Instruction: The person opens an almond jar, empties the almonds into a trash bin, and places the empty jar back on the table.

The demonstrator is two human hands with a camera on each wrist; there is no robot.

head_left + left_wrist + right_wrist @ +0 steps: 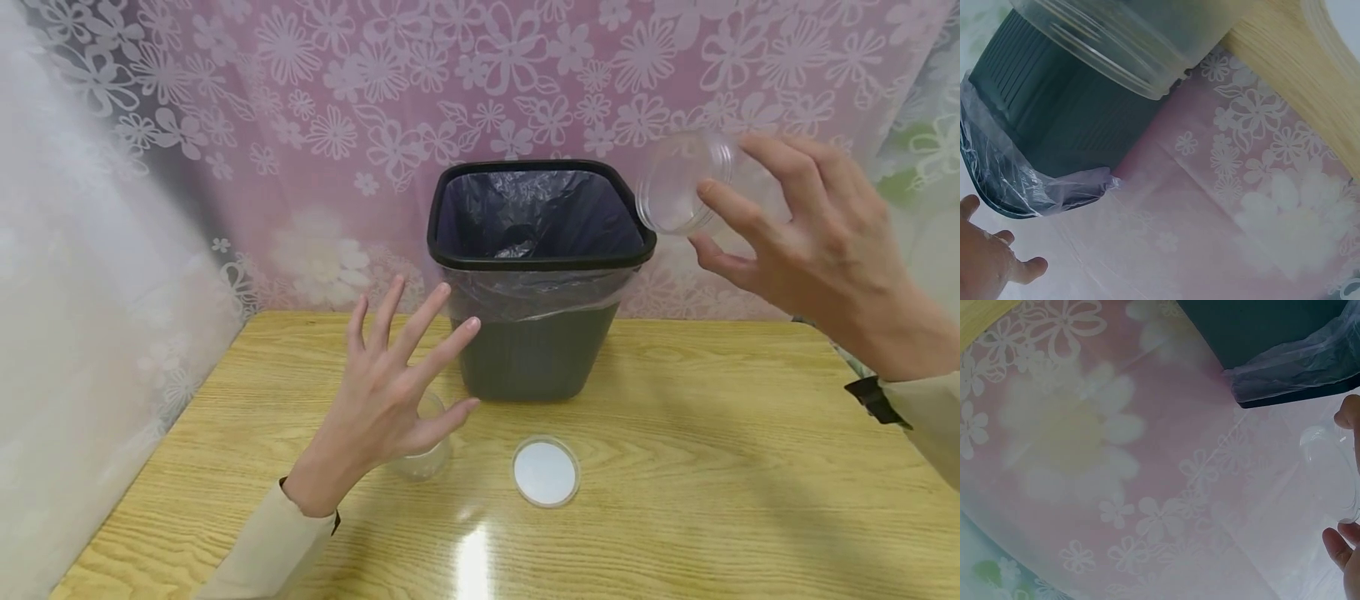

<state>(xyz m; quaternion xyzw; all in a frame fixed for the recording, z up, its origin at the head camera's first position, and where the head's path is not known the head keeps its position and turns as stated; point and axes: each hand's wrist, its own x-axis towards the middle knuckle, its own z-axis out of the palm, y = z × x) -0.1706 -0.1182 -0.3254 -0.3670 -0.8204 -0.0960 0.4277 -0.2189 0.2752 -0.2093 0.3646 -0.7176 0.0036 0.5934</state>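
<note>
My right hand (817,225) holds a clear plastic jar (678,187) in the air, tipped on its side, with the threaded mouth toward the bin's right rim. The same jar (1332,475) shows faintly between thumb and fingers in the right wrist view. Fingers spread wide, my left hand (382,392) hovers in front of the bin and holds nothing. Beneath it a second clear jar (425,465) stands on the table, partly hidden by the hand; its rim looms large in the left wrist view. A dark bin (528,358) with a black rim stands behind.
A round clear lid with a white disc (546,472) lies on the wooden table (697,500), in front of the bin. A thin plastic liner (540,296) folds over the bin's rim. Pink flowered curtain (337,125) hangs close behind the table.
</note>
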